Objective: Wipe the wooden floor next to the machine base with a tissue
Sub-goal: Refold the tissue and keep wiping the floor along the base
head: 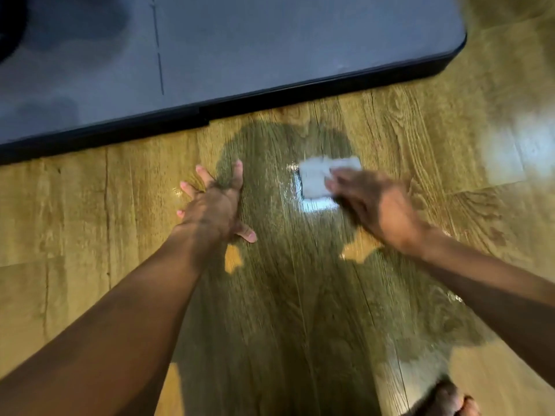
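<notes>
Nearest, at the bottom edge, a bare foot [444,399] on the glossy brown wooden plank floor [90,223]. Farther out, left hand [214,205] planted flat on the boards, fingers spread straight, gripping nothing. Level with it and well apart, motion-blurred right hand [375,205] pressing outstretched fingers onto a folded white tissue [315,180], on a shiny patch near the machine. Beyond, the low dark-grey machine base [240,55], black-rimmed, corner rounded.
</notes>
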